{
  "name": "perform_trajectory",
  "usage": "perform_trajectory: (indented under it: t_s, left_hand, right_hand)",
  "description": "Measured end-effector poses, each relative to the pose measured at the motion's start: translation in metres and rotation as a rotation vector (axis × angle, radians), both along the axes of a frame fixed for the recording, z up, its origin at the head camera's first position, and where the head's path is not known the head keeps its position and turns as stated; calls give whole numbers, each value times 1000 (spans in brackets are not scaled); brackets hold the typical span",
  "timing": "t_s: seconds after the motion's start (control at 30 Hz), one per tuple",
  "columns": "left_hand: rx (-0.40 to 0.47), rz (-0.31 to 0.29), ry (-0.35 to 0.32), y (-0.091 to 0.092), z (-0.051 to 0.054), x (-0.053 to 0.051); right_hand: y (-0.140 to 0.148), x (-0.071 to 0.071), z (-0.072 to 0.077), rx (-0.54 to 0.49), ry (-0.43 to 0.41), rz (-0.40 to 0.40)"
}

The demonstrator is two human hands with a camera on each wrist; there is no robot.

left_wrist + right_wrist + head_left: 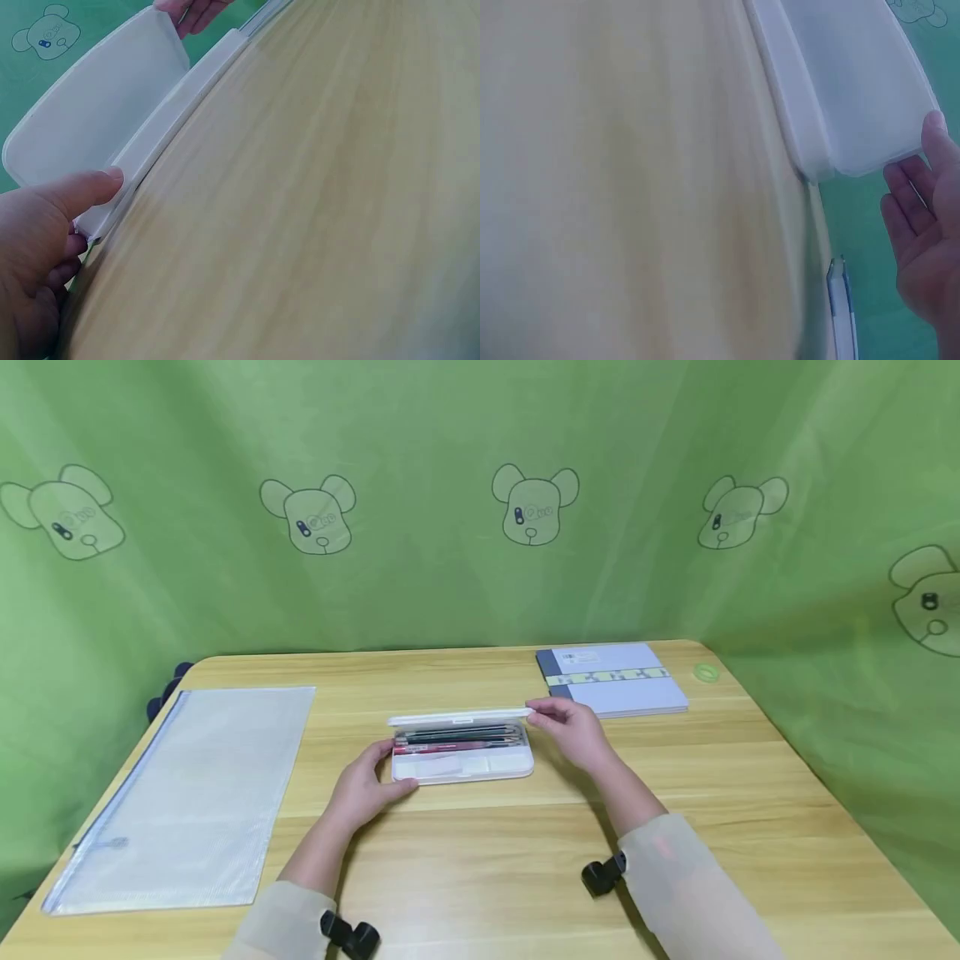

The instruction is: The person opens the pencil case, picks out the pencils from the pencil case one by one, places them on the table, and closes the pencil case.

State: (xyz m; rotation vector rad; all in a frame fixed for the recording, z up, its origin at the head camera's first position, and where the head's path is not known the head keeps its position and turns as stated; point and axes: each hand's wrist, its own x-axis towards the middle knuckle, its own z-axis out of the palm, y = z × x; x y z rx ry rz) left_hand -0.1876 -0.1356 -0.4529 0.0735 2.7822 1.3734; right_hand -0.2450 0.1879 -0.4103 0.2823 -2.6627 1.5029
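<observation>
A: Where is the pencil case (474, 779) resting?

B: It is lying on the tabletop (495, 877), just below the centre of the head view. Its lid (427, 721) is standing tilted up along the far edge.

A: What are the hands doing?

B: The left hand (363, 787) is gripping the case's left end, its thumb pressing the near wall. The right hand (572, 732) is pinching the lid's right corner between thumb and fingers.

A: What are the case and tabletop holding?

B: Dark pencils (457, 737) and a red pen-like item (450, 747) are lying inside the case. A translucent pouch (202, 793) is occupying the lower left; a pale blue notebook (622, 696) is lying right of centre, with a green ring (706, 672) beside it.
</observation>
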Motion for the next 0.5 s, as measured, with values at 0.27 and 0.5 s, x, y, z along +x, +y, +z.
perform_trajectory:
  t_s: [0.27, 0.5]
  left_hand:
    - [16, -2, -4, 1, 0, -1]
    - [19, 7, -8, 1, 1, -1]
  right_hand:
    - [-7, -22, 5, -76, -7, -41]
    - [-15, -39, 4, -200, -63, -46]
